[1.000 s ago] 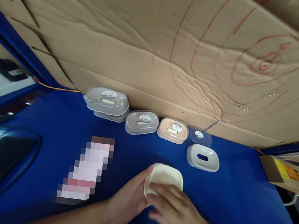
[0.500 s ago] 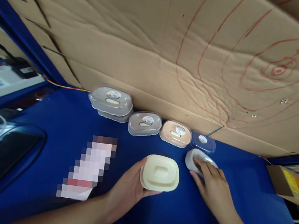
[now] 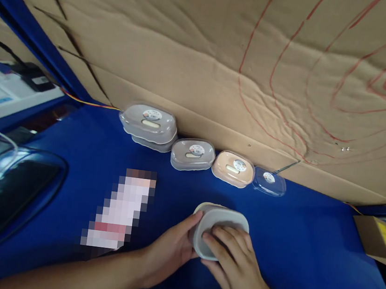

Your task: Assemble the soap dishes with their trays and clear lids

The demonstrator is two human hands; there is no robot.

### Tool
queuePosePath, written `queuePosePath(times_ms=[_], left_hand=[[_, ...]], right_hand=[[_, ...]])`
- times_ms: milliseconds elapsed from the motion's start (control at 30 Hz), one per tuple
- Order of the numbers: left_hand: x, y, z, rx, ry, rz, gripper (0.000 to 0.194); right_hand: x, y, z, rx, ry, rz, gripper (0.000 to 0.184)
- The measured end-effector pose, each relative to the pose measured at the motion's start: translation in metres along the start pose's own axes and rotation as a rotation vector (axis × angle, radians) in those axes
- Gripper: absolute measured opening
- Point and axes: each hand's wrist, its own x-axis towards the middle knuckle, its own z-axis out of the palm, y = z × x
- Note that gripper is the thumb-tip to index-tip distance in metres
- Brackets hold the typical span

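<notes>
In the head view, the left hand (image 3: pixel 176 241) cups a small cream dish (image 3: pixel 203 205) from the side, its fingers clamped on it and the thumb laid along the edge. Only a thin, smooth cream rim shows, at the upper left, behind a grey cover (image 3: pixel 217 216). The cover is a rounded oval with a flared lip and a smooth, matt, plastic-looking face, and it tilts toward the camera. The right hand (image 3: pixel 235 257) is clamped on this cover, its fingers bent into the middle and the thumb at the lower edge. The two pieces lie together between the hands, near the front of the blue surface (image 3: pixel 306 252); how closely they fit is hidden.

Farther back, rounded oval containers line the foot of a creased cardboard wall (image 3: pixel 156 41) marked with red curved strokes. From the left come a grey stack (image 3: pixel 149 127), a single grey container (image 3: pixel 193 155), a peach container (image 3: pixel 233 168) and a clear cover (image 3: pixel 269 181) through which the blue shows. Glossy transparent tops and round paper labels catch the light. A pale, long item (image 3: pixel 120 208), blurred into blocks, lies left of the hands; beyond it sits a shiny black panel (image 3: pixel 13 202) ringed by a cable.
</notes>
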Motion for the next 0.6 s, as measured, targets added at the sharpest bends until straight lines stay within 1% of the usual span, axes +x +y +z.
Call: queuePosePath(times_ms=[167,267,333,367,400,500,533,600], left_hand=[[0.001,-0.002,-0.004,0.036,-0.043,0.011,0.055],[0.001,-0.002,-0.003,0.056,0.000,0.044,0.048],[0.001,-0.001,-0.001,0.074,0.033,0.052,0.049],[0.000,0.000,0.001,0.080,0.046,0.050,0.050],[0.000,0.001,0.002,0.082,0.060,0.046,0.052],[-0.002,0.003,0.004,0.081,0.096,0.027,0.055],[-0.003,0.004,0.005,0.085,0.100,0.022,0.055],[-0.004,0.004,0.005,0.095,0.096,0.005,0.056]], right_hand=[[-0.004,0.004,0.003,-0.002,-0.024,0.013,0.040],[-0.009,0.011,0.005,0.007,-0.064,-0.025,0.045],[-0.015,0.025,0.006,0.038,-0.057,-0.031,0.051],[-0.017,0.035,0.005,0.042,-0.037,0.009,0.054],[-0.020,0.047,0.004,0.030,-0.007,0.085,0.055],[-0.026,0.085,0.003,-0.105,0.074,0.385,0.055],[-0.027,0.097,0.003,-0.151,0.083,0.453,0.057],[-0.028,0.115,0.004,-0.219,0.087,0.520,0.061]])
